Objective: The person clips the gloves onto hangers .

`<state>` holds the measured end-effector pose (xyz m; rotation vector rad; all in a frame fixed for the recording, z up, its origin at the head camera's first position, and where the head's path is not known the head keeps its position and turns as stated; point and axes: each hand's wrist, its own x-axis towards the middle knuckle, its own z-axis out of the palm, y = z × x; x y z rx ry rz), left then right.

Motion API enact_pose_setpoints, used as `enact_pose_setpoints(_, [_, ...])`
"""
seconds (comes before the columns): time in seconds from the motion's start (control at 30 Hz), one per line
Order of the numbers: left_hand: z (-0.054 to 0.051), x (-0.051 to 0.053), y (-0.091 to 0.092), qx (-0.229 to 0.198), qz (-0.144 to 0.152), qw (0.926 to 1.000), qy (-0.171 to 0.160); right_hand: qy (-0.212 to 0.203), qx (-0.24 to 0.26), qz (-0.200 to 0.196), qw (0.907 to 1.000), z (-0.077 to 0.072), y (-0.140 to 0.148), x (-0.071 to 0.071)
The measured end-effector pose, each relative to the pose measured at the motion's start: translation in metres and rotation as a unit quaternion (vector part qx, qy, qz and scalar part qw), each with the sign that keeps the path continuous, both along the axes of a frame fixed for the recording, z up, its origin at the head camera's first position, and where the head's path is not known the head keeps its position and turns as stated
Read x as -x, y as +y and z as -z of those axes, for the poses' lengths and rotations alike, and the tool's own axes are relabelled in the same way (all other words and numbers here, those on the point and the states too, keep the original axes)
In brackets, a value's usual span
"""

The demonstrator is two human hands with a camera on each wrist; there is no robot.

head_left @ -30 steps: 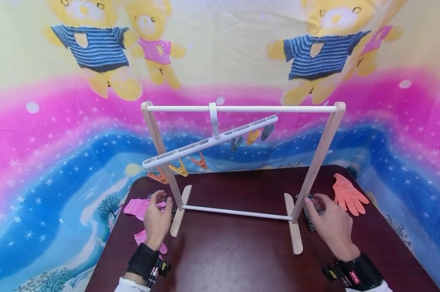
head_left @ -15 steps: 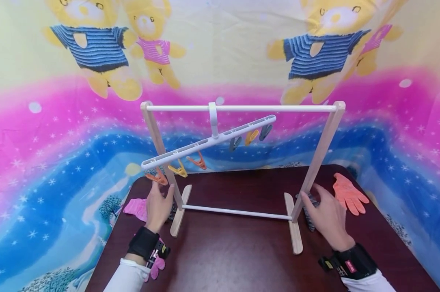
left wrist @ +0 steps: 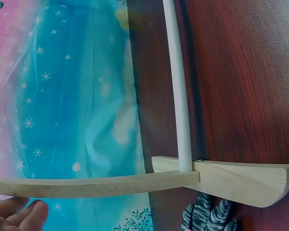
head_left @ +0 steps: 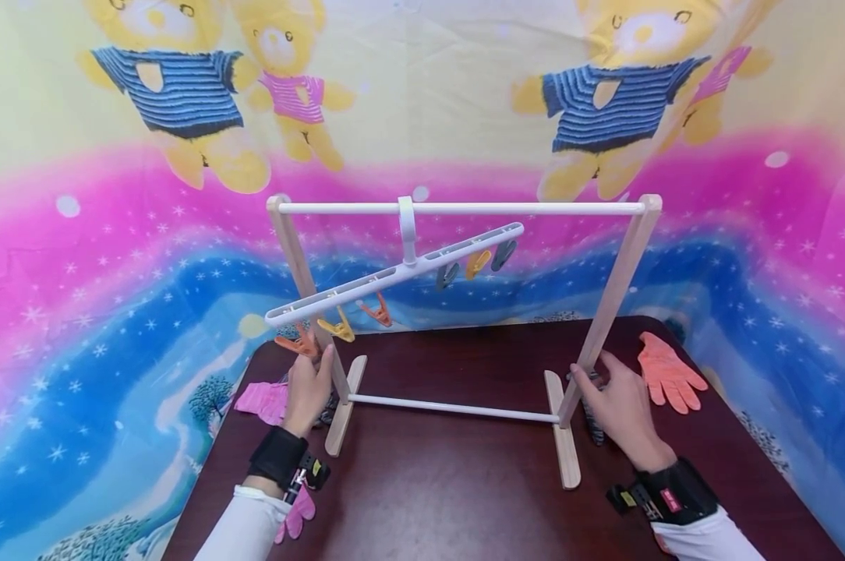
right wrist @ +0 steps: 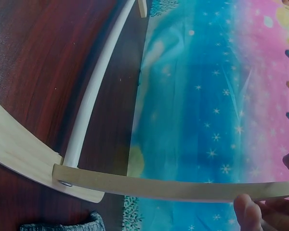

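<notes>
Head view: holding the right post [head_left: 618, 288] of the wooden stand low down with the right grip [head_left: 624, 405], thumb over to the inner side, fingers on the outer. Same in the right wrist view, with fingertips at both edges of the wood. At the left post [left wrist: 101, 187] with the left grip [head_left: 309, 393], thumb and fingers on the outer side in the left wrist view; cannot tell whether closed round it.

Just above the left fingertips: an orange clip [head_left: 298, 343]; cannot tell if touching. Next along the same white hanger [head_left: 411, 267]: yellow, orange, then beyond the middle grey, yellow, grey. Hung by its hook [head_left: 408, 226] from the top bar [head_left: 535, 209], near end slanting left and low.

Below, between the posts: a white lower rod [head_left: 450, 407]. Under each post, a wooden foot, left [head_left: 340, 433] and right [head_left: 568, 460], upright on the dark worktop [head_left: 450, 491].

Further out, left: a pink glove [head_left: 264, 401], more pink partly under the left wrist, dark striped knit [left wrist: 212, 211] beside the left foot. Right: a dark glove [head_left: 594, 425] just outside the right foot, an orange glove [head_left: 668, 370] farther over. Behind everything: a bear-print backdrop [head_left: 422, 117].
</notes>
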<state>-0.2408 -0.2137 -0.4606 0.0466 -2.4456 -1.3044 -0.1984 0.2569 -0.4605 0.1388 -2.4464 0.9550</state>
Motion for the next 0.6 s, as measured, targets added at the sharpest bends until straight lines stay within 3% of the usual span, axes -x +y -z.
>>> enact_pose_setpoints(0.2, [0.000, 0.003, 0.000, 0.001, 0.017, 0.9996, 0.022, -0.005, 0.004, -0.012, 0.9999, -0.001, 0.002, 0.004])
enact_pose_setpoints(0.5, [-0.004, 0.016, 0.003, 0.030, -0.049, 0.9966, 0.059, 0.002, -0.007, -0.021, 0.9997, -0.006, 0.007, 0.009])
enact_pose_setpoints(0.6, [-0.004, 0.019, 0.003, 0.036, -0.056, 0.9958, 0.062, 0.001, -0.016, -0.021, 0.9997, -0.008, 0.008, 0.009])
